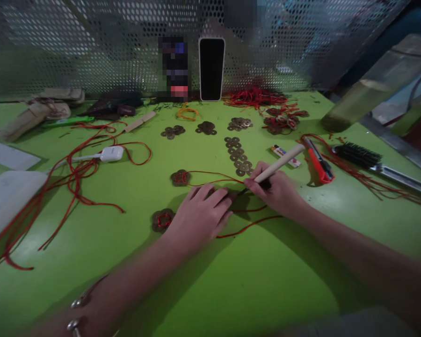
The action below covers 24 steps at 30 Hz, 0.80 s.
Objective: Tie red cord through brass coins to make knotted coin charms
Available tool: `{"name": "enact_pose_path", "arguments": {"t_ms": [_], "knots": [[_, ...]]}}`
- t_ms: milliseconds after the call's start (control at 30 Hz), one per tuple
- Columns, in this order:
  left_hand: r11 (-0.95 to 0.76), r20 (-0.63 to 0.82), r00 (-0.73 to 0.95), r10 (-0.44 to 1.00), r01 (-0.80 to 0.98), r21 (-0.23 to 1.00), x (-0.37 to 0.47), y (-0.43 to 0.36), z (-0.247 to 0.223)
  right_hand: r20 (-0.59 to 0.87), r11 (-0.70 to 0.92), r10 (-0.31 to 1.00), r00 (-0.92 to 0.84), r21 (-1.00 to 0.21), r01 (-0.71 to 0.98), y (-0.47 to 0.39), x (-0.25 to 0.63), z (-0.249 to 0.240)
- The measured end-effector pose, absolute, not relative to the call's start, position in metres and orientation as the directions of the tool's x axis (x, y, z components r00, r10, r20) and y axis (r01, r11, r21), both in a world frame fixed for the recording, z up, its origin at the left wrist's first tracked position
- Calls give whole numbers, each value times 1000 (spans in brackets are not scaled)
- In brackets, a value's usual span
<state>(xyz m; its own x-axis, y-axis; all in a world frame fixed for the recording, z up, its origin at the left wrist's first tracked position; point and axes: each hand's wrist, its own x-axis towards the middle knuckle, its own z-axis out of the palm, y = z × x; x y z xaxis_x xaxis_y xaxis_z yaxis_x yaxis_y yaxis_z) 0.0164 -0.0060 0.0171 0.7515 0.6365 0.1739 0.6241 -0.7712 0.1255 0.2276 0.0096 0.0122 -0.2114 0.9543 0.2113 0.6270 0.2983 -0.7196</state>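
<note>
around pale handle (279,164), closed right fingers (254,188)

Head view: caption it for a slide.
Right hand grips a pale-handled tool beside the left hand, among red cords and coin clusters on a green table.

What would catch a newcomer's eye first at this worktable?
Probably the bright green tabletop, with red cords sprawling across its left side. Next might come the right hand near the middle, gripping a pale-handled tool beside the left hand. Beyond them, a dark-screened phone stands upright against the perforated metal panel.
</note>
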Motion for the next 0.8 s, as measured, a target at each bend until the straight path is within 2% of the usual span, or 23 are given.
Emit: {"name": "enact_pose_path", "arguments": {"t_ms": [800], "knots": [[-775,197,751,630,622,109,15,-5,16,234,311,950,-206,-695,648,10,227,13]]}}
